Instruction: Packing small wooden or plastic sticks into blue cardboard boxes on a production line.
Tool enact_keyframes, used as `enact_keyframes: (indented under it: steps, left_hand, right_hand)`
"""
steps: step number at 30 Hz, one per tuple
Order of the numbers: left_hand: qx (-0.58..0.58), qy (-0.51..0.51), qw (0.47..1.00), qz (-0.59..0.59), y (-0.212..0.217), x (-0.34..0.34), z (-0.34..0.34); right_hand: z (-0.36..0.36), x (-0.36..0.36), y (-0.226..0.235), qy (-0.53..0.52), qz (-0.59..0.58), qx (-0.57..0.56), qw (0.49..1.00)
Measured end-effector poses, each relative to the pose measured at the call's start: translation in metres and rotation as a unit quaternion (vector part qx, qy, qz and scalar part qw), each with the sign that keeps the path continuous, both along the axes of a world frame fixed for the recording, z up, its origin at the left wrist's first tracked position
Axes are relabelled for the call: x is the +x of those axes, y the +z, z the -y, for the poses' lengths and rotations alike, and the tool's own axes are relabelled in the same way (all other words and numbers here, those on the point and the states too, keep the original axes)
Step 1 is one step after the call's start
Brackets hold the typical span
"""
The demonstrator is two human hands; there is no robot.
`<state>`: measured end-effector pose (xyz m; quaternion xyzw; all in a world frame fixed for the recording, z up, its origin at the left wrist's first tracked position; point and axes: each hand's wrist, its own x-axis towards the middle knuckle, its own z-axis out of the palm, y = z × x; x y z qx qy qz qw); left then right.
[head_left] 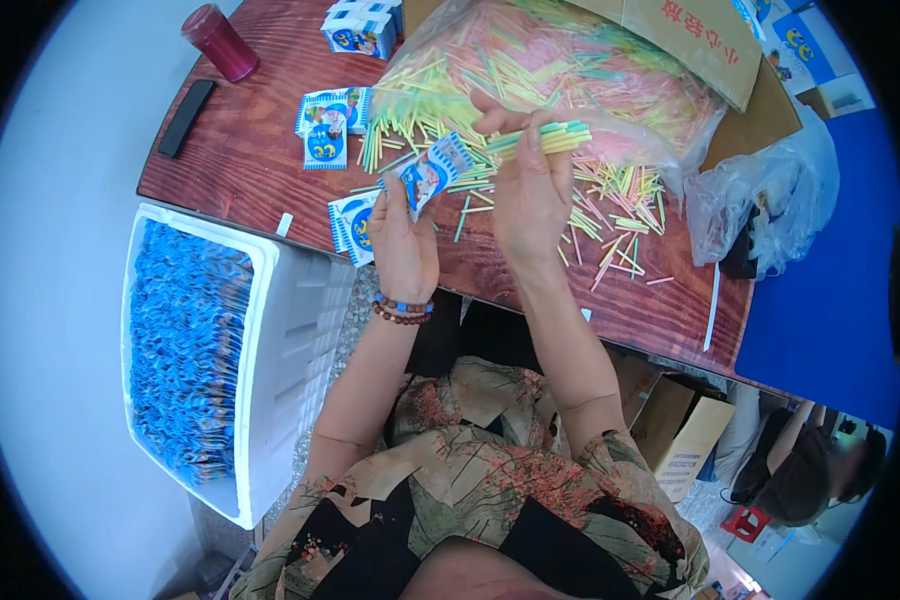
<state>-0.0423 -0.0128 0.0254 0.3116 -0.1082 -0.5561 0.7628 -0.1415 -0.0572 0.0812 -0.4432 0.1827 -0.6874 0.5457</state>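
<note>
My left hand, with beaded bracelets at its wrist, pinches a small blue-and-white packet above the wooden table. To its right, my right hand grips a bundle of thin straw-like sticks in yellow and green. The bundle's left end comes close to the packet's top; whether they touch I cannot tell. Beneath and behind the hands, loose pink, yellow and green sticks spill from a big clear plastic bag. More packets lie just left of my left hand, and others sit farther back.
A white foam box full of upright blue packets stands at the left. On the table are a red jar, a black bar and stacked packets. A cardboard box and crumpled bag flank the sticks. Another person is lower right.
</note>
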Motion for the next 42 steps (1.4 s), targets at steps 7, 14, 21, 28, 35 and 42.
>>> enact_keyframes:
  steps: [7, 14, 21, 28, 35, 42]
  left_hand:
    - [-0.011, 0.057, 0.998, 0.015, -0.002, -0.004, -0.003]
    - [-0.037, 0.064, 0.997, -0.018, -0.007, -0.001, -0.002]
    - [-0.061, 0.031, 0.995, -0.073, -0.015, 0.003, 0.003]
    - [-0.083, -0.061, 0.983, -0.152, -0.002, 0.002, 0.008]
    - [-0.113, -0.079, 0.969, -0.207, -0.013, 0.013, 0.011]
    - [-0.131, -0.05, 0.973, -0.183, -0.008, 0.042, 0.008]
  right_hand:
    - [-0.013, 0.03, -0.002, -0.05, -0.016, -0.018, 0.998]
    - [-0.022, 0.04, -0.006, -0.051, -0.104, -0.007, 0.993]
    - [-0.023, 0.043, -0.002, 0.013, -0.07, 0.029, 0.997]
    - [-0.014, 0.029, 0.001, -0.029, -0.313, -0.026, 0.949]
    - [-0.007, 0.014, 0.006, -0.038, -0.418, 0.014, 0.908]
    - [0.017, 0.025, 0.012, 0.051, -0.39, -0.004, 0.919]
